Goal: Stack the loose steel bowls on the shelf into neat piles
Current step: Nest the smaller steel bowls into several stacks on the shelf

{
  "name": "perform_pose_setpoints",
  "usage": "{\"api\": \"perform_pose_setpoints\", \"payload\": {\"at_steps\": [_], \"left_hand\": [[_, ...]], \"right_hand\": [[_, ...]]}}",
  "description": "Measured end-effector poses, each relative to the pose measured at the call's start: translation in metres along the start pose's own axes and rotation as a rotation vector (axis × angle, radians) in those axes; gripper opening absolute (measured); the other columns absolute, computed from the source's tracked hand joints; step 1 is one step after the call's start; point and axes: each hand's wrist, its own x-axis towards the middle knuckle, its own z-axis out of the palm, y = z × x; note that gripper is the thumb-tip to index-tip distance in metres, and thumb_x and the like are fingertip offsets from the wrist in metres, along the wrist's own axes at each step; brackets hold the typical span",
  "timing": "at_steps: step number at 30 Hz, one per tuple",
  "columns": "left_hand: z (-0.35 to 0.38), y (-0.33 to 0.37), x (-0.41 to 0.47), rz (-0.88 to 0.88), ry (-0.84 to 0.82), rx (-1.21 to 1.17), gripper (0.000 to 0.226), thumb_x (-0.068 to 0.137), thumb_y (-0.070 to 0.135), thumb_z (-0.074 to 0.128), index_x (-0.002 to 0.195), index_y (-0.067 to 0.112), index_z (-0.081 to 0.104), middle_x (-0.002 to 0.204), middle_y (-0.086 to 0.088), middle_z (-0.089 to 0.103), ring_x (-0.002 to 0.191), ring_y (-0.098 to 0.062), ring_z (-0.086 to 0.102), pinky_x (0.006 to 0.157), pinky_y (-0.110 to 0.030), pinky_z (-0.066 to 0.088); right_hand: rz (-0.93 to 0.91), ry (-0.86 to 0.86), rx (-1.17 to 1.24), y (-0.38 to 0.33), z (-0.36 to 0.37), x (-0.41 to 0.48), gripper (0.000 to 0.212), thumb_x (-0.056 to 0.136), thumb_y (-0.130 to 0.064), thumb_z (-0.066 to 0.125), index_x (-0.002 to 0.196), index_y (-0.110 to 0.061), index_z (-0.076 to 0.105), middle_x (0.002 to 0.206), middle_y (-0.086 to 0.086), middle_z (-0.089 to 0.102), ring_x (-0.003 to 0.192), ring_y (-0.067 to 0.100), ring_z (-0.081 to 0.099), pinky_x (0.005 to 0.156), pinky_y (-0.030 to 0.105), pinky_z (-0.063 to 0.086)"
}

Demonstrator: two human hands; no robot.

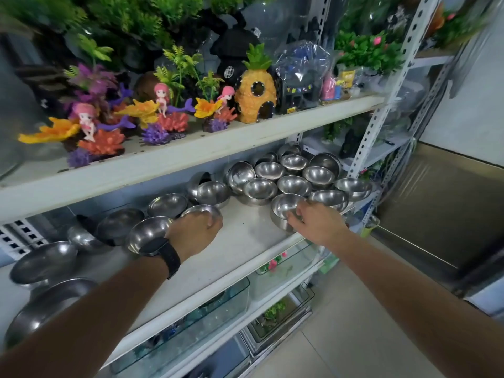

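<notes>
Several loose steel bowls (294,184) lie scattered along the white middle shelf (245,230), some upright, some tipped on their sides. My left hand (195,231), with a black watch on its wrist, grips the near rim of a small bowl (200,210) at mid shelf. My right hand (316,223) holds the rim of another bowl (285,211) at the shelf's front edge, thumb inside it. Larger bowls (43,261) sit at the left end.
The shelf above (191,151) carries aquarium ornaments: mermaid figures, coloured corals, a pineapple house (255,90) and plastic plants. Glass tanks (218,309) stand on the shelf below. A slotted metal upright (381,105) bounds the shelf on the right, beside a steel-fronted cabinet (441,200).
</notes>
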Motion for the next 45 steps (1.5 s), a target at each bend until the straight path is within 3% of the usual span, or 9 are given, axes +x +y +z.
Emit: {"api": "perform_pose_setpoints", "payload": {"at_steps": [3, 7, 12, 20, 28, 31, 36, 39, 45], "left_hand": [[0.009, 0.006, 0.007, 0.008, 0.001, -0.031, 0.048, 0.103, 0.053, 0.034, 0.067, 0.023, 0.044, 0.074, 0.006, 0.056, 0.077, -0.020, 0.060, 0.073, -0.033, 0.054], [0.020, 0.015, 0.015, 0.002, -0.001, -0.047, 0.049, 0.102, 0.053, 0.033, 0.075, 0.017, 0.052, 0.075, 0.004, 0.061, 0.076, -0.019, 0.062, 0.075, -0.034, 0.054], [0.035, 0.024, 0.024, -0.010, 0.017, 0.020, 0.055, 0.103, 0.051, 0.034, 0.072, 0.010, 0.054, 0.071, 0.000, 0.061, 0.071, -0.019, 0.062, 0.073, -0.031, 0.050], [0.045, 0.024, 0.022, -0.035, 0.060, 0.016, 0.053, 0.103, 0.049, 0.037, 0.068, 0.014, 0.052, 0.062, 0.004, 0.052, 0.063, -0.018, 0.060, 0.062, -0.029, 0.053], [0.037, 0.008, 0.005, -0.071, 0.029, -0.026, 0.048, 0.104, 0.051, 0.028, 0.090, 0.016, 0.058, 0.081, -0.004, 0.065, 0.076, -0.027, 0.063, 0.063, -0.028, 0.047], [0.029, 0.004, -0.010, -0.114, -0.013, -0.044, 0.041, 0.104, 0.052, 0.029, 0.084, 0.023, 0.051, 0.091, -0.008, 0.068, 0.089, -0.030, 0.066, 0.074, -0.033, 0.048], [0.042, -0.017, -0.039, -0.129, 0.035, 0.000, 0.056, 0.102, 0.054, 0.028, 0.079, 0.017, 0.064, 0.082, -0.004, 0.070, 0.082, -0.024, 0.067, 0.068, -0.030, 0.047], [0.046, -0.025, -0.046, -0.248, -0.104, -0.089, 0.048, 0.101, 0.056, 0.028, 0.086, 0.019, 0.054, 0.093, -0.005, 0.067, 0.090, -0.027, 0.064, 0.079, -0.036, 0.051], [0.049, -0.044, -0.056, -0.400, -0.128, -0.223, 0.048, 0.102, 0.055, 0.028, 0.092, 0.018, 0.057, 0.085, 0.001, 0.056, 0.089, -0.028, 0.062, 0.080, -0.038, 0.050]], "right_hand": [[0.026, -0.009, -0.028, 0.016, 0.005, 0.001, 0.052, 0.103, -0.056, 0.033, 0.115, -0.011, 0.055, 0.091, 0.007, 0.068, 0.085, 0.027, 0.068, 0.073, 0.038, 0.056], [0.089, -0.037, -0.086, 0.032, 0.013, 0.007, 0.053, 0.103, -0.057, 0.029, 0.107, -0.012, 0.055, 0.079, 0.004, 0.059, 0.075, 0.025, 0.063, 0.064, 0.034, 0.053], [0.147, -0.069, -0.040, 0.043, 0.024, 0.016, 0.058, 0.103, -0.058, 0.028, 0.070, -0.016, 0.049, 0.063, 0.002, 0.053, 0.066, 0.022, 0.062, 0.064, 0.033, 0.053], [0.223, -0.152, 0.092, 0.054, 0.043, 0.037, 0.070, 0.102, -0.062, 0.023, 0.069, -0.012, 0.059, 0.065, 0.003, 0.056, 0.072, 0.025, 0.063, 0.066, 0.034, 0.051], [0.393, -0.223, 0.415, 0.051, 0.054, 0.045, 0.054, 0.104, -0.050, 0.038, 0.087, -0.005, 0.063, 0.084, 0.016, 0.071, 0.075, 0.025, 0.064, 0.079, 0.040, 0.057], [0.534, -0.200, 0.658, 0.052, 0.066, 0.047, 0.051, 0.101, -0.046, 0.049, 0.080, -0.002, 0.064, 0.064, 0.010, 0.067, 0.052, 0.022, 0.062, 0.066, 0.043, 0.061], [0.660, -0.213, 0.839, 0.040, 0.076, 0.050, 0.043, 0.103, -0.039, 0.050, 0.099, 0.002, 0.061, 0.071, 0.019, 0.071, 0.046, 0.022, 0.063, 0.046, 0.030, 0.056], [0.698, -0.196, 0.941, 0.034, 0.084, 0.050, 0.039, 0.105, -0.042, 0.046, 0.110, -0.004, 0.053, 0.076, 0.022, 0.070, 0.048, 0.025, 0.062, 0.046, 0.030, 0.054], [0.727, -0.162, 1.074, 0.029, 0.098, 0.053, 0.039, 0.105, -0.044, 0.044, 0.134, -0.020, 0.036, 0.075, 0.022, 0.069, 0.046, 0.026, 0.060, 0.044, 0.032, 0.052]]}}
